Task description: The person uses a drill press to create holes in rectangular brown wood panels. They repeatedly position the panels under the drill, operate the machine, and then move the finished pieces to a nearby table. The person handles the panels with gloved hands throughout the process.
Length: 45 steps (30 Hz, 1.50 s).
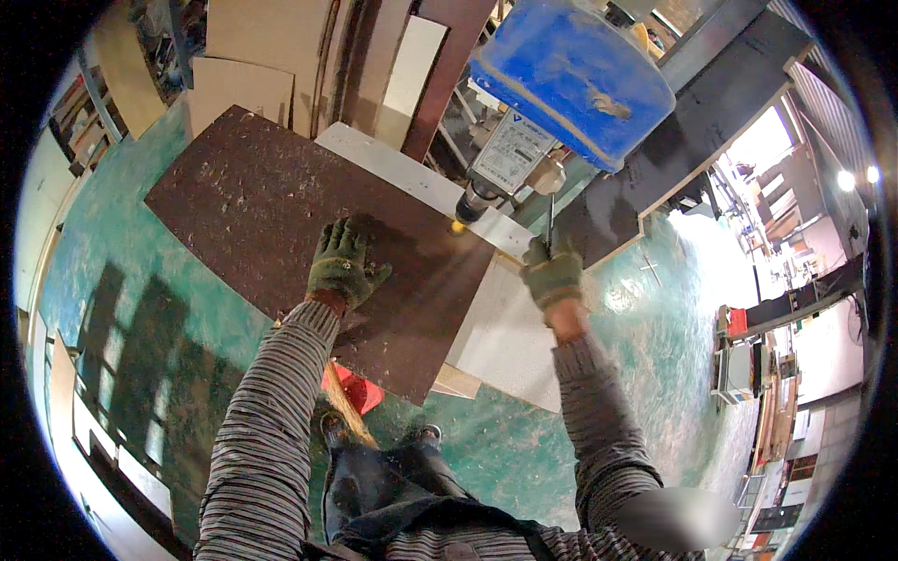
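Note:
A dark brown board (253, 196) lies over a pale board (510, 332) in front of me, with chips scattered on its surface. My left hand (342, 265), in a green work glove, rests flat on the brown board with its fingers apart. A drill press with a blue cover (571, 75) stands at the far side. Its chuck (477, 199) points down over the board's right part, and a yellow tip (457, 227) shows beneath it. My gloved right hand (552, 271) is wrapped round the press's feed lever (550, 220), right of the chuck.
Several sheets and panels (253, 37) lean at the back left. A long dark beam (692, 131) runs at the right behind the press. Below the brown board are a red object (360, 388) and a wooden stick (348, 407), near my feet. Stacked boards (772, 411) stand far right.

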Motion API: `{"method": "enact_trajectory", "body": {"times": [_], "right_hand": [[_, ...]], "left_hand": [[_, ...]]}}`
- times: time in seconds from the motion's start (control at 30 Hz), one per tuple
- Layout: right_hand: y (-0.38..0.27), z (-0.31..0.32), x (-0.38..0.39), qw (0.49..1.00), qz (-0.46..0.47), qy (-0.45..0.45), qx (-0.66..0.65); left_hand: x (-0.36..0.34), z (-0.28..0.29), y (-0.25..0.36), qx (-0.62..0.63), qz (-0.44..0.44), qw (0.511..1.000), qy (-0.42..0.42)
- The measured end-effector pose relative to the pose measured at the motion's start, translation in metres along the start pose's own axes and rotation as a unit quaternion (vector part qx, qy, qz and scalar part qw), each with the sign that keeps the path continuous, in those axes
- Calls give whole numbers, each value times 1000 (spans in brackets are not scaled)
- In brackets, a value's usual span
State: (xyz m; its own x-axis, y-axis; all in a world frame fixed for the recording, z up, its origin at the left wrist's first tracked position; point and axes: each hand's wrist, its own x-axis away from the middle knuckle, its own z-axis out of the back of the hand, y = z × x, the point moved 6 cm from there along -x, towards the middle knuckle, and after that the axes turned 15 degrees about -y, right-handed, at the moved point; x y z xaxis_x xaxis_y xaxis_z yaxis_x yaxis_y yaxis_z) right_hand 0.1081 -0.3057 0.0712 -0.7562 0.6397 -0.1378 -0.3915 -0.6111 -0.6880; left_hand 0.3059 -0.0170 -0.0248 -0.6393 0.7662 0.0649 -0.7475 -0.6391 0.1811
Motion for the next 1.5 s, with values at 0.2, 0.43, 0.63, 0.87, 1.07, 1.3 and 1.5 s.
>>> {"method": "enact_trajectory", "body": {"times": [0.2,0.43,0.63,0.87,1.07,1.3,1.5], "right_hand": [[-100,134,22,949,192,148,201],[-61,-103,88,952,146,-220,156],[-41,-181,125,930,85,-184,306],[-52,-181,130,922,67,-216,313],[-53,-184,131,923,47,-236,299],[-70,-169,192,917,48,-262,297],[-138,-114,318,895,126,-334,268]], "left_hand": [[-1,-3,0,-8,22,1000,-16],[-5,-12,-2,-19,11,999,-23],[-4,-23,-54,179,-56,982,23],[134,-42,-249,348,326,801,363],[102,-99,-183,921,-78,375,78],[169,-88,-162,925,-44,362,104],[348,-36,-150,897,56,363,247]]}}
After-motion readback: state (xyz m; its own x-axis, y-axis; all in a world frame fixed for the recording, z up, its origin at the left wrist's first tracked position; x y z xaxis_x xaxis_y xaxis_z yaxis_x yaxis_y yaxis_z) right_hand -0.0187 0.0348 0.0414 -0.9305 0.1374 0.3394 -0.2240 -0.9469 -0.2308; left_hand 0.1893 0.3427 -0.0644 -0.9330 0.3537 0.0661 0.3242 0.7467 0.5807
